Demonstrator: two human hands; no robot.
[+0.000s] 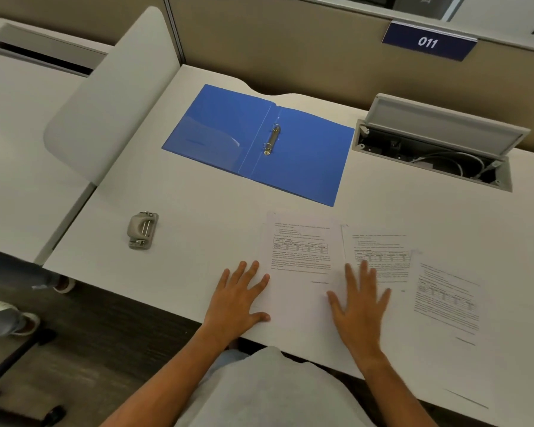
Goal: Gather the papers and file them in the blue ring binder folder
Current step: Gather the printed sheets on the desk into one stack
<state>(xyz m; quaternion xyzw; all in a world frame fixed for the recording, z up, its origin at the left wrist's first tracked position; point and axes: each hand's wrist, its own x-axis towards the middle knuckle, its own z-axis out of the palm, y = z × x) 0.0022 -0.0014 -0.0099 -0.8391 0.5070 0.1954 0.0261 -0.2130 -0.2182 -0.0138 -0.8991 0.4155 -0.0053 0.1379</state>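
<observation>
— What is laid out on the worktop (198, 195), and where is the filing to be done?

— The blue ring binder folder (293, 158) is seen lying open and flat at the far middle, its ring mechanism (272, 140) running away from the person along the spine. Nearer the front edge, three printed sheets are spread in a row to the right: the left sheet (299, 257), the middle sheet (379, 251) and the right sheet (447, 300), each partly overlapped by its neighbour. A hole punch (142, 230) is set well apart to the left.

— And the hands?

— Both are pressed flat with fingers spread; nothing is gripped. The left hand (241, 300) is rested at the left sheet's near-left edge, the right hand (361, 300) across the seam between the left and middle sheets. The right sheet lies further right, so the right hand is judged the nearer for drawing it in. The sheets' long axes point towards the folder, which lies straight ahead of both hands.
</observation>
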